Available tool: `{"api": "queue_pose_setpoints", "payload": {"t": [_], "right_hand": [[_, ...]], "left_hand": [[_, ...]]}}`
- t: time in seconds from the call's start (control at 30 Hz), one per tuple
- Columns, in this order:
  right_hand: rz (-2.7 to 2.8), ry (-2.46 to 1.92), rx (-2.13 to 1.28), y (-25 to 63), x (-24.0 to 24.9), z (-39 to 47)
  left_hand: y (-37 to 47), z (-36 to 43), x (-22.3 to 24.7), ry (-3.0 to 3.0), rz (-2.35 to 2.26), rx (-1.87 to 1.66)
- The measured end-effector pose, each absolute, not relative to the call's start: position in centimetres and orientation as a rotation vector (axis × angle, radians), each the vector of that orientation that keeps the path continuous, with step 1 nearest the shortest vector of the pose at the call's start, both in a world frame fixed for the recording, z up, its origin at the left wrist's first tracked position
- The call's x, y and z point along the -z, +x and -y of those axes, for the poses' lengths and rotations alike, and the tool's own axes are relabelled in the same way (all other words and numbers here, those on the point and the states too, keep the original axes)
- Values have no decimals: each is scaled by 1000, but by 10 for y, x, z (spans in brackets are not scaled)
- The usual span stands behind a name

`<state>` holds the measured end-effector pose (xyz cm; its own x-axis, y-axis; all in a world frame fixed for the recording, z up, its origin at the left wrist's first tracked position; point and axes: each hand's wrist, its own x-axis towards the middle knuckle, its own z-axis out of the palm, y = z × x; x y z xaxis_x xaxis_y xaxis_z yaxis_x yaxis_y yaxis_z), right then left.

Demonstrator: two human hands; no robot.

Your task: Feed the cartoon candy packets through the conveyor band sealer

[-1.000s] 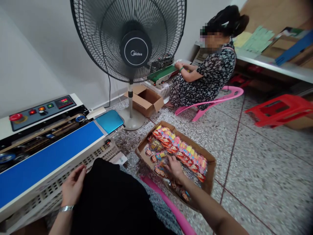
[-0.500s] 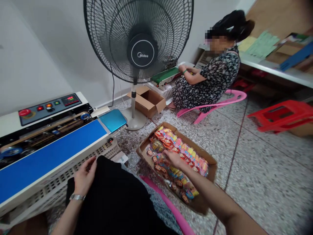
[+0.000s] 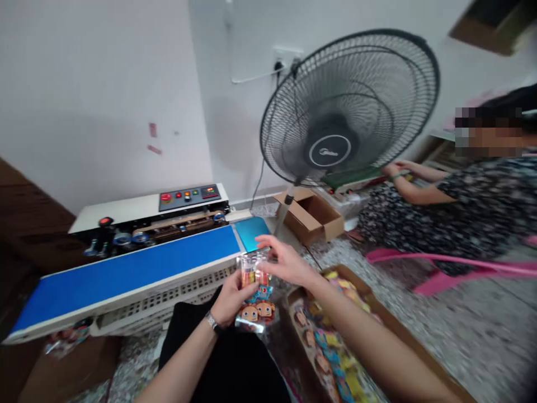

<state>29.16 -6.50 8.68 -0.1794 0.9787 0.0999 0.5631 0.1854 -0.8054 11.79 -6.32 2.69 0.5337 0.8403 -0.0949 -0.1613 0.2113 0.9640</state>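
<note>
A clear plastic packet [image 3: 257, 294] with cartoon-faced figures inside is held up above my lap, just in front of the conveyor machine's edge. My left hand [image 3: 230, 295] grips its left side, thumb across the front. At the packet's upper right corner is my right hand [image 3: 289, 263], its lower fingers on the plastic and its index finger raised above the top edge. To the lower right, under my right forearm, stands an open cardboard box [image 3: 384, 313] of similar packets [image 3: 323, 358].
The machine's blue belt [image 3: 142, 274] runs along my left, with a control panel [image 3: 189, 197] behind. A standing fan [image 3: 331, 148] and a small open carton [image 3: 310, 215] are ahead. A co-worker [image 3: 419, 207] sits at right on a pink chair [image 3: 436, 268].
My right hand has come from the box up to the machine's side, and a packet is now between my hands. My left hand has closed on it. The view has turned left.
</note>
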Motion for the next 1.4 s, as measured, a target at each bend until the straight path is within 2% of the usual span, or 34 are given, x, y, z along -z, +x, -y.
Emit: {"api": "queue_pose_setpoints", "payload": {"t": [0.1,0.2,0.47,0.7,0.9,1.13,1.4], "right_hand": [[1509,-1435,-855,262,-51,47],[1486,-1396,-941,233,-26,32],[1562,-1287,-853,198,-22,-14],[1399,-1317,-696,180,-5,-35],[1317,-1354,-692,192,11,-68],[1368,-1876,-404,250,40,-122],[1489,-1885,-492,225,49,-143]], "left_hand": [[93,47,-22,996,-784,-985],[76,32,-21,935,-781,-1119],[52,-2,-13,831,-839,-1291],[47,-19,-4,731,-881,-1451],[36,-29,7,641,-956,-1464],[21,-26,3,518,-920,-1385],[27,-25,3,538,-944,-1378]]}}
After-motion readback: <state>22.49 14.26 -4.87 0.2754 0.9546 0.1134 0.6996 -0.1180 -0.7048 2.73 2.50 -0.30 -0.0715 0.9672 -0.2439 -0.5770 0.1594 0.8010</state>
